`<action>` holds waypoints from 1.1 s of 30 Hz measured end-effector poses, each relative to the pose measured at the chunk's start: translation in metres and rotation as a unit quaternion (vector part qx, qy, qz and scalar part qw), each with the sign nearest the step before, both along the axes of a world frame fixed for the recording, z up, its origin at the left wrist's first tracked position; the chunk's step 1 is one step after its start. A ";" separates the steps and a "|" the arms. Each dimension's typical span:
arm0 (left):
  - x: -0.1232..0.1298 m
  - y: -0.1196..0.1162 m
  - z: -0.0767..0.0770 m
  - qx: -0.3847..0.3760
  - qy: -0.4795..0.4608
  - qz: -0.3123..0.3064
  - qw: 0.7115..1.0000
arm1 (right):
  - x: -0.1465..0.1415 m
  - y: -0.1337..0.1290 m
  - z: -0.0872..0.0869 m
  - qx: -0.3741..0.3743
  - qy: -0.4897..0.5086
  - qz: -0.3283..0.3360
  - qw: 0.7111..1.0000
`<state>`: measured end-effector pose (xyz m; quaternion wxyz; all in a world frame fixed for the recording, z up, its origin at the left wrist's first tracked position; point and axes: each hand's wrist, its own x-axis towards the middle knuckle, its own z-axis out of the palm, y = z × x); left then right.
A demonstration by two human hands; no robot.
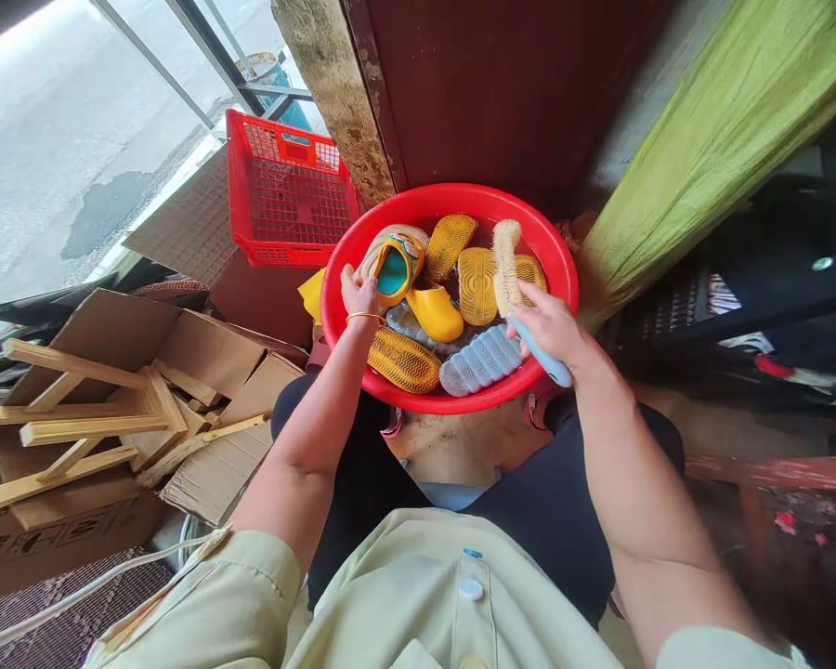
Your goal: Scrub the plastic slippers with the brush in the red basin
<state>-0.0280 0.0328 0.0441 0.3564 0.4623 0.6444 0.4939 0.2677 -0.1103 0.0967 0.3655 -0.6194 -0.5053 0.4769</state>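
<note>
A wide red basin (568,269) stands between my knees with several slippers lying in it. My left hand (360,293) grips the heel edge of a yellow slipper (418,258) with a teal inside, at the basin's left. In my right hand (547,321) is a scrub brush (507,255) with pale bristles and a blue handle, held above the right side. Below the brush lies a light blue slipper (480,362), sole up. Yellow slippers, among them one sole up (404,360) and one on its side (436,314), lie around it.
Behind the basin at left sits a red plastic crate (293,200). Cardboard boxes (213,339) and wooden pieces (97,427) are piled at my left. A green cloth (711,139) hangs at the right, beside a dark red panel (502,93).
</note>
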 end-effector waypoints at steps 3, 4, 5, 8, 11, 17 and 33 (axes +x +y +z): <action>0.016 -0.036 0.007 0.091 0.159 -0.122 0.976 | 0.000 0.000 0.001 0.001 -0.010 0.007 1.000; 0.025 -0.053 0.006 0.113 0.191 -0.214 0.951 | -0.001 0.000 0.001 -0.001 -0.012 0.007 1.000; 0.036 -0.070 0.004 0.114 0.212 -0.319 0.917 | -0.001 0.000 0.000 -0.002 -0.013 0.007 1.000; 0.069 -0.115 -0.014 0.049 0.285 -0.519 0.805 | -0.001 0.001 -0.004 0.004 -0.013 0.004 1.000; 0.094 -0.133 -0.035 -0.031 0.398 -0.548 0.735 | 0.000 0.004 -0.011 0.003 -0.014 -0.010 1.000; 0.107 -0.114 -0.045 -0.096 0.452 -0.549 0.697 | 0.001 0.007 -0.024 -0.019 -0.038 -0.020 0.999; 0.030 -0.053 0.044 -0.231 -0.046 -0.479 0.846 | -0.002 0.016 -0.035 0.018 -0.075 -0.056 0.995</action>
